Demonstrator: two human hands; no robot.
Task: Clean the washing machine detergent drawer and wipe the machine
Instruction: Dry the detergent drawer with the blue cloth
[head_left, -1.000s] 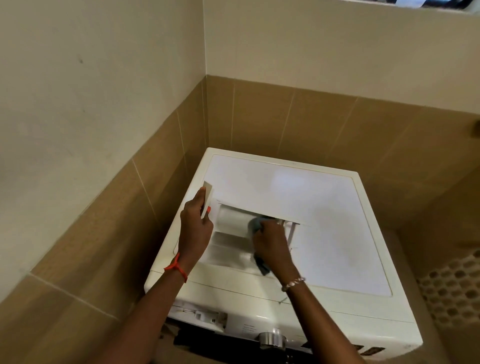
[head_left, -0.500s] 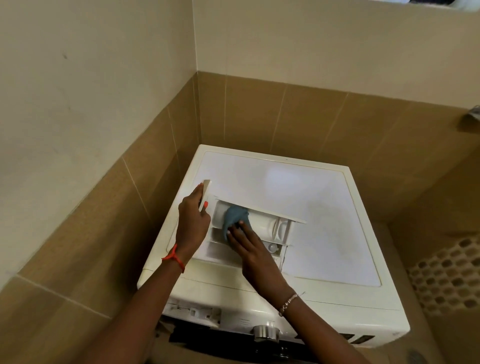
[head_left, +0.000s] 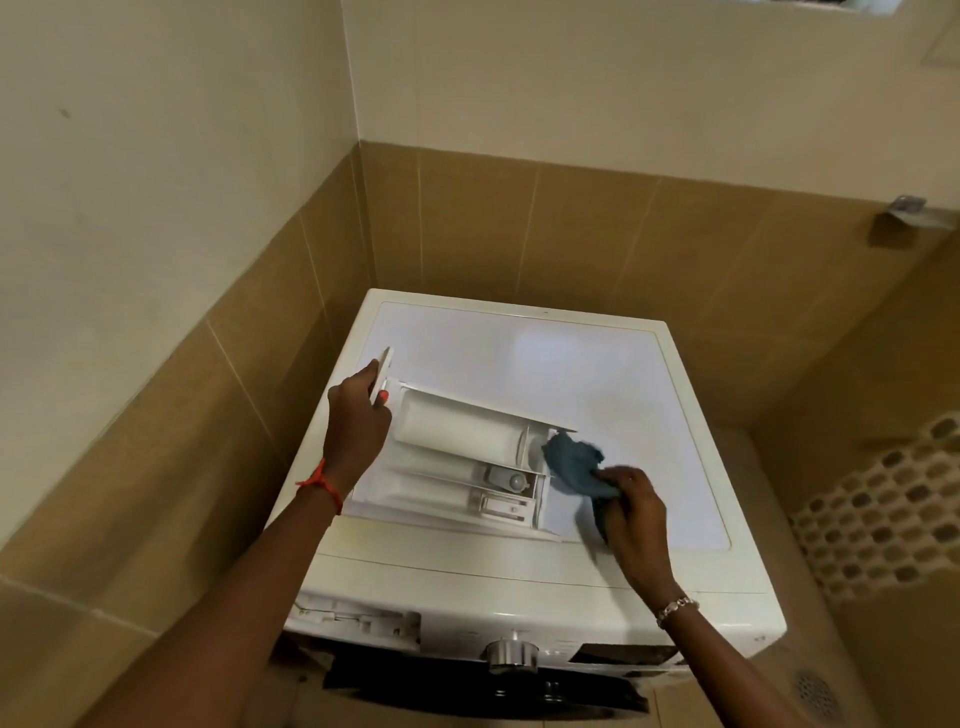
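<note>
A white detergent drawer (head_left: 457, 457) lies out of its slot on top of the white washing machine (head_left: 571, 364), its compartments facing up. My left hand (head_left: 358, 421) grips the drawer's front panel at the far left end. My right hand (head_left: 631, 504) holds a crumpled blue cloth (head_left: 574, 462) just past the drawer's right end, touching the machine's top. The empty drawer slot (head_left: 358, 618) shows at the machine's front left, beside a silver dial (head_left: 511, 652).
Tan tiled walls close in on the left and behind the machine. A metal fitting (head_left: 906, 208) sticks out of the right wall. A honeycomb-patterned panel (head_left: 883, 514) stands at the right. A floor drain (head_left: 818, 693) is at the lower right.
My right hand drew the blue cloth out of the drawer's compartments and moved it right, off the drawer's end. My left hand kept its grip on the front panel.
</note>
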